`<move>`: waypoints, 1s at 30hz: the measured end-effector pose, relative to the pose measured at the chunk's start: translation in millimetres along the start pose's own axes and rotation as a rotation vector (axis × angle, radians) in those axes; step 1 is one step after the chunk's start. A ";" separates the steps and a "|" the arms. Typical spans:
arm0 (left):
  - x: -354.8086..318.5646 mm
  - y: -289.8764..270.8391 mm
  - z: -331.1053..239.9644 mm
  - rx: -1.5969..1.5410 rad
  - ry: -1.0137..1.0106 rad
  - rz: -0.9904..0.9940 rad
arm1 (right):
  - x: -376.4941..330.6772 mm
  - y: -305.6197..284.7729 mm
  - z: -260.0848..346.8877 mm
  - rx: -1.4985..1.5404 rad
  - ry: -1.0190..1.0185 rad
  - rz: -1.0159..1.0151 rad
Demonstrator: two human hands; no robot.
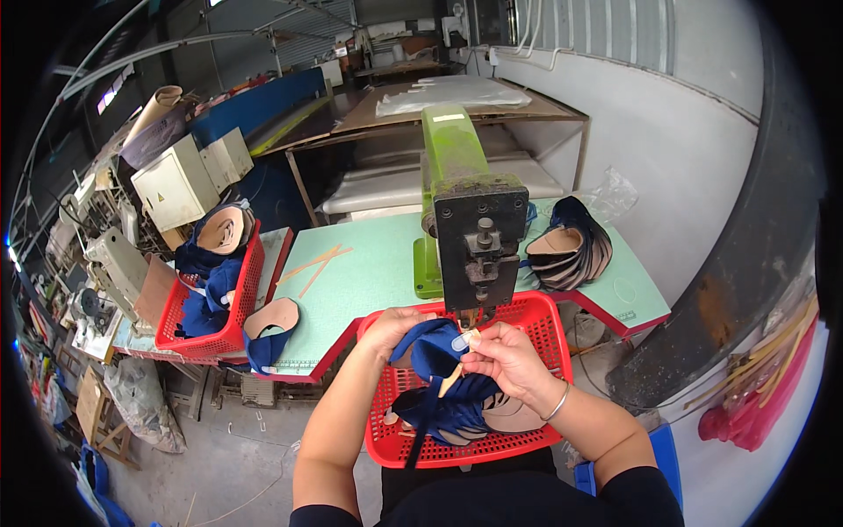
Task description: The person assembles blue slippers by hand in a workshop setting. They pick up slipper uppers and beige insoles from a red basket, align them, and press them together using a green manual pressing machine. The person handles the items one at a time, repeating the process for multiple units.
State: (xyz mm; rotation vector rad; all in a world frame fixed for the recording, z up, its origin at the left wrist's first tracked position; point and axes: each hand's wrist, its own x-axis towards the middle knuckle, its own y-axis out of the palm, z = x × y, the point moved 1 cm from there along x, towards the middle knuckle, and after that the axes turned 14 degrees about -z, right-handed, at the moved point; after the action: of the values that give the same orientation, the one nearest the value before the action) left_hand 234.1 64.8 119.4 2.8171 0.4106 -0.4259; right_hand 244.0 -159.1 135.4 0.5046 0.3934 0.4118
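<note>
My left hand [392,329] grips a dark blue shoe upper [432,349] from the left, holding it over a red plastic basket [536,309] on my lap. My right hand [507,353] pinches the same upper from the right, with a small white tab and a thin tan strip [450,380] between its fingers. The upper sits just below the black head [480,246] of a green press machine [448,154]. More blue uppers with tan linings [457,417] lie in the basket under my hands.
A pale green table [369,272] carries the machine, two thin sticks [316,263] and a stack of dark uppers [571,250] at the right. A second red basket [230,303] full of blue uppers stands at the left, one upper [268,329] beside it. A sewing machine [110,263] further left.
</note>
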 end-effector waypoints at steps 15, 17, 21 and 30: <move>-51.9 19.3 67.7 -0.330 0.155 -0.255 | 7.0 -10.8 17.8 -0.121 -0.195 -0.035; -54.0 22.7 66.1 -0.347 0.158 -0.278 | 6.7 -8.4 20.6 -0.112 -0.185 -0.032; -56.6 24.6 64.2 -0.369 0.156 -0.292 | 10.5 -10.0 20.2 -0.149 -0.201 -0.008; -59.9 20.3 81.6 -0.495 0.238 -0.332 | 9.9 -9.4 7.9 -0.299 -0.356 -0.053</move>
State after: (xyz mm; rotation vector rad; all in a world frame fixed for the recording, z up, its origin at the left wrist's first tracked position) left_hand 165.4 7.7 67.7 2.3205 0.9030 -0.0330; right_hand 258.6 -165.0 134.2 0.2668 -0.0009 0.3145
